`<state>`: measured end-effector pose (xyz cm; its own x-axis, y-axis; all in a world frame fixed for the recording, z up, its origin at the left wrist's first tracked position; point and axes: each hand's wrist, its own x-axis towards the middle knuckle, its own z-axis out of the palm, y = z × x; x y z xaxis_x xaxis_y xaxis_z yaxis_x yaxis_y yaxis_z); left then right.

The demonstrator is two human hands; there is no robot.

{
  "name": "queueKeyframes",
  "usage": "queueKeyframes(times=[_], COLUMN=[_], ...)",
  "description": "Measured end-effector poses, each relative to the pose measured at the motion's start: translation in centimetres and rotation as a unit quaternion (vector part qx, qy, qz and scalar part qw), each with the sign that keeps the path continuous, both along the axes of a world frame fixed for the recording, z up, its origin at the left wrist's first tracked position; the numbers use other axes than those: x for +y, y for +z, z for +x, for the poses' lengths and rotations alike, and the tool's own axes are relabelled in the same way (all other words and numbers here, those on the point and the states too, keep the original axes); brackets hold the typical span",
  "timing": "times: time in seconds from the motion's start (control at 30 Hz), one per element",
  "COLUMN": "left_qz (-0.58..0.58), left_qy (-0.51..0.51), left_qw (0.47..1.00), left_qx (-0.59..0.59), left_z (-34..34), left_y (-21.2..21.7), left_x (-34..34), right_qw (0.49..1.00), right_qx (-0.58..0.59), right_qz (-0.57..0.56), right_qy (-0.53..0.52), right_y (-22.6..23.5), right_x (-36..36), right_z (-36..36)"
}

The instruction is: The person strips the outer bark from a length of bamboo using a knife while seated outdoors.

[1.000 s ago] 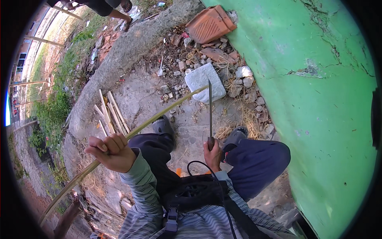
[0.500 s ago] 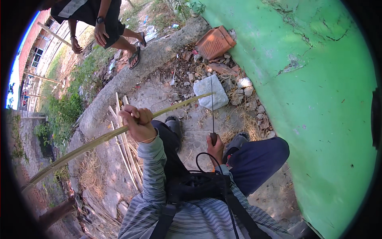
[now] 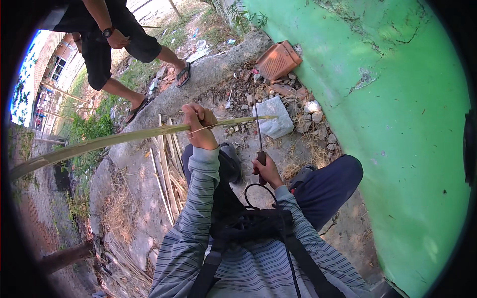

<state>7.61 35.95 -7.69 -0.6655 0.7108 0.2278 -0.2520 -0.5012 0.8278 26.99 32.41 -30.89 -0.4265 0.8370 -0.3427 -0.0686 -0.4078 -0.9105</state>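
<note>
My left hand (image 3: 200,125) is closed around a long pale-green bamboo strip (image 3: 114,140), which runs from the far left across to a white stone block (image 3: 279,124). The strip's thin tip lies over the block's upper face. In my right hand (image 3: 270,172) is a long knife (image 3: 259,130), gripped by its brown handle with the narrow blade pointing away from me. The blade crosses the strip close to its tip; whether the two touch I cannot tell.
Split bamboo pieces (image 3: 168,171) lie by my left leg. An orange terracotta block (image 3: 278,60) and rubble sit along the green wall (image 3: 397,124) at right. Another person (image 3: 117,49) in sandals stands at the low concrete ledge (image 3: 218,60).
My left hand has shifted up and right, and the bamboo strip lies more level. The right hand with the knife has moved slightly forward. The other person's legs are now apart, with one foot further right.
</note>
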Motion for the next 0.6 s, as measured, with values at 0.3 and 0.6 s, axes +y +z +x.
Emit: queueKeyframes(times=[0.3, 0.6], left_qz=[-0.005, -0.001], left_qy=[0.012, 0.022], left_qw=[1.0, 1.0], left_qx=[-0.008, -0.02], left_z=[-1.0, -0.5], left_y=[1.1, 0.8], left_x=[3.7, 3.0], right_qw=[0.984, 0.957], right_qx=[-0.154, -0.23], right_qz=[0.082, 0.157], right_qy=[-0.038, -0.085], right_y=[2.7, -0.2], right_x=[2.0, 1.9], right_z=[-1.9, -1.6])
